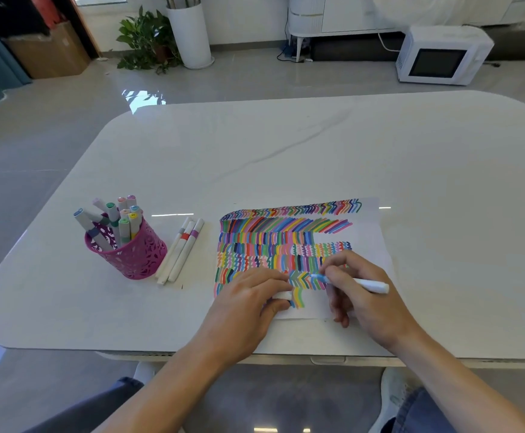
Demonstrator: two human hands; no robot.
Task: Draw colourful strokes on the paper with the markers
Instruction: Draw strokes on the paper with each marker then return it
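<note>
— Where is the paper (369,237)?

— Flat on the white table (286,151), towards the near edge and right of centre. Rows of coloured strokes (273,239) cover most of it: chevrons, slanted bars, zigzags. The right margin and the near right corner are bare.

— And the right hand (359,293)?

— It pinches a blue marker (370,285) between the thumb and first fingers, with the other fingers curled under. The blue tip points left and meets the sheet in the nearest row of chevrons. The white barrel sticks out to the right past the hand.

— The left hand (250,304)?

— Palm down on the near left part of the sheet. It pinches a small white cap (283,295) between thumb and fingers, just left of the marker tip.

— Any other pens?

— A bunch of markers (120,220) stands in a pink perforated cup (136,257), left of the paper and well apart from it. Three loose markers (181,248) lie side by side between the cup and the paper, with grey, red and purple bands.

— And beyond the table?

— A glossy grey floor. A white microwave (439,57) sits on it at the far right. A leafy plant (144,39) stands beside a tall white vase (189,32), with a cardboard box (48,51) at the far left.
</note>
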